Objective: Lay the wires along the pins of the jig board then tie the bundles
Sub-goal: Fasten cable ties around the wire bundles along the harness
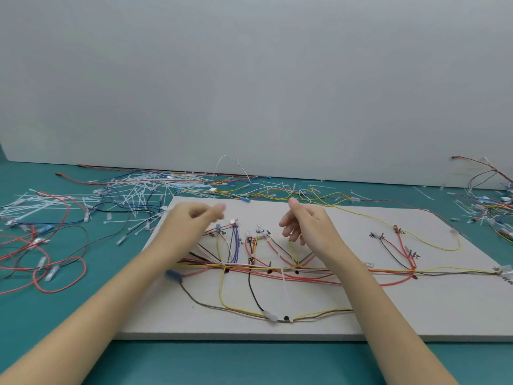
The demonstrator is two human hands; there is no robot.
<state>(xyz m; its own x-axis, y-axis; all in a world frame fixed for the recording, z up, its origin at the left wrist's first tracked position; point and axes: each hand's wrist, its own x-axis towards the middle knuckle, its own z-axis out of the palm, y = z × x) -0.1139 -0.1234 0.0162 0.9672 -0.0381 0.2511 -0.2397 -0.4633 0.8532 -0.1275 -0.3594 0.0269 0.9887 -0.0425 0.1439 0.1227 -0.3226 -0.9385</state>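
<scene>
A white jig board (319, 323) lies on the teal table. Red, yellow, black and blue wires run across it in one long bundle (311, 272), with branches rising to pins and labels. A white cable tie (284, 282) crosses the bundle near its middle. My left hand (191, 220) hovers blurred above the board's left branches, fingers loosely curled, with nothing visibly in it. My right hand (308, 223) hovers above the middle branches, thumb up and fingers loosely curled, holding nothing.
A heap of white cable ties (133, 193) and loose wires lies behind the board at the left. Red and black wire loops (55, 262) sprawl at the far left. More wires and ties (488, 201) pile up at the right. A grey wall stands behind.
</scene>
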